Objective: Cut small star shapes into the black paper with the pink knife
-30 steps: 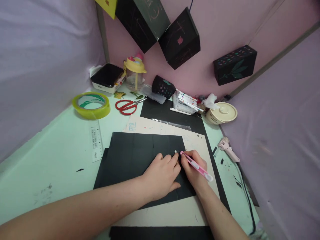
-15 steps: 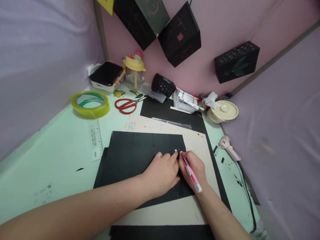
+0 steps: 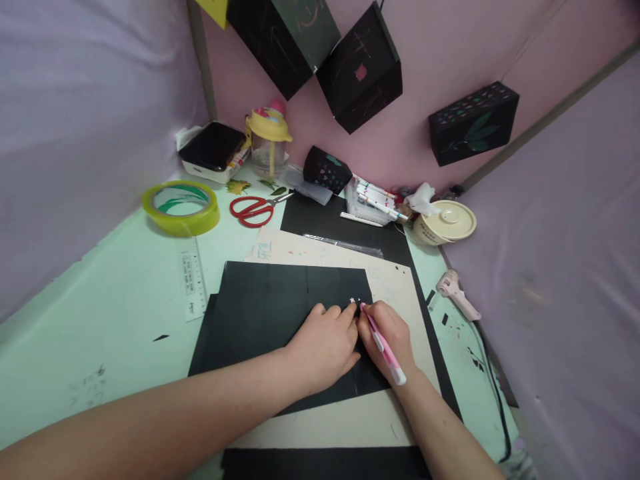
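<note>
My right hand grips a slim pink and white craft knife, its tip low against the black card. The blade itself is too small to make out. Just ahead of the tip, small pale star shapes show in the card near its right edge. My left hand lies flat on the same card, fingers stretched toward the stars and close to the knife tip. Beneath the card is a cream board, with tiny dark bits on it.
Red-handled scissors, a yellow-green tape roll and a clear ruler lie at left. Behind stand a yellow-lidded cup and a box of markers. A lidded bowl and a corded pink glue gun are at right.
Almost nothing differs. The craft knife tip has shifted very slightly, and a pale mark beside the star looks a little clearer. My left hand stays in place.
</note>
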`<state>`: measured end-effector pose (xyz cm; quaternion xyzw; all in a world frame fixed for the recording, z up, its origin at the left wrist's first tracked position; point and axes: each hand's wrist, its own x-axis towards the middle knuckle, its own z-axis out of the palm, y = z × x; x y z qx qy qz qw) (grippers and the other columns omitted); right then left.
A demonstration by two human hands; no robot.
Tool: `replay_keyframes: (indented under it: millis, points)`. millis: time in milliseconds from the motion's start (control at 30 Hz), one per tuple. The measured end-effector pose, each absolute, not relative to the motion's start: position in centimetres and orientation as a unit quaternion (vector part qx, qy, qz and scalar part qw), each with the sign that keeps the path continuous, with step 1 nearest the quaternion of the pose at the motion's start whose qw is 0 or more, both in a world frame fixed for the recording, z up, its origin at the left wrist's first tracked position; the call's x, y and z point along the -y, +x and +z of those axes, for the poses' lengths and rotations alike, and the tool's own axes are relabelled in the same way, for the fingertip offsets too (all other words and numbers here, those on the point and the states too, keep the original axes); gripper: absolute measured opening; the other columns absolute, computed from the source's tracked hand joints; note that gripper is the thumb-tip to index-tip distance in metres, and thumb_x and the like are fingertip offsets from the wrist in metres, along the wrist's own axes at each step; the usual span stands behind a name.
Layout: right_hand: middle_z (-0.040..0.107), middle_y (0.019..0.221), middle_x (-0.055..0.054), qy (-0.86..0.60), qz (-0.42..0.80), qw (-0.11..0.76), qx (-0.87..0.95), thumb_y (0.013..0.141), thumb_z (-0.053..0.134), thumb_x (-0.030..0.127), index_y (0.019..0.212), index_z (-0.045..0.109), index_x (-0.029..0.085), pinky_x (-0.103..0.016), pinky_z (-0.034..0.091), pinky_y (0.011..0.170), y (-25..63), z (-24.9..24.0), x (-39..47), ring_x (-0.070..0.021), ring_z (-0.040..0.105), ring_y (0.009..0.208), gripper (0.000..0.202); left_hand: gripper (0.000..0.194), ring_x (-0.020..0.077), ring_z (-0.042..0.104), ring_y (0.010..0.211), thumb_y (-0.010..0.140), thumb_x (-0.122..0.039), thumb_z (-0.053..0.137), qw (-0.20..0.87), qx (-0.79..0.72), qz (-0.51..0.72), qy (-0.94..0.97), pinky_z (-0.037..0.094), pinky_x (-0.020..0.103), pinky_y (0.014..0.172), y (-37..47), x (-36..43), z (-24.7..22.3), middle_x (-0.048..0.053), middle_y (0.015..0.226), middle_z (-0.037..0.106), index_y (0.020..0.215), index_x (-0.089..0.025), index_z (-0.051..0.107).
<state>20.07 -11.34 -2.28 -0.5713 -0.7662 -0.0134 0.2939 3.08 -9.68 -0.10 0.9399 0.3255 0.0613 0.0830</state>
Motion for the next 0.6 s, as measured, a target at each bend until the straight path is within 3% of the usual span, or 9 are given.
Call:
replay_keyframes:
  millis: [167, 600]
  points:
    - [0.062, 0.070, -0.001, -0.623, 0.048, 0.349, 0.699, 0.089, 0.054, 0.023, 0.079, 0.054, 0.023, -0.027, 0.044, 0.057, 20.21, -2.24, 11.56, -0.0148, 0.057, 0.059, 0.010, 0.050, 0.0273, 0.055, 0.100, 0.094, -0.045, 0.044, 0.074, -0.322, 0.065, 0.942, 0.040, 0.041, 0.080, 3.09, 9.61, -0.21, 0.014, 0.142, 0.047, 0.129, -0.011, 0.055]
    - [0.064, 0.066, 0.000, -0.642, 0.086, 0.366, 0.669, 0.085, 0.057, 0.027, 0.077, 0.059, 0.022, -0.025, 0.043, 0.053, 20.20, -1.92, 11.34, -0.0137, 0.057, 0.054, 0.010, 0.050, 0.0271, 0.055, 0.101, 0.094, -0.045, 0.045, 0.072, -0.323, 0.063, 0.942, 0.039, 0.041, 0.081, 3.12, 9.61, -0.35, 0.014, 0.143, 0.046, 0.131, -0.012, 0.053]
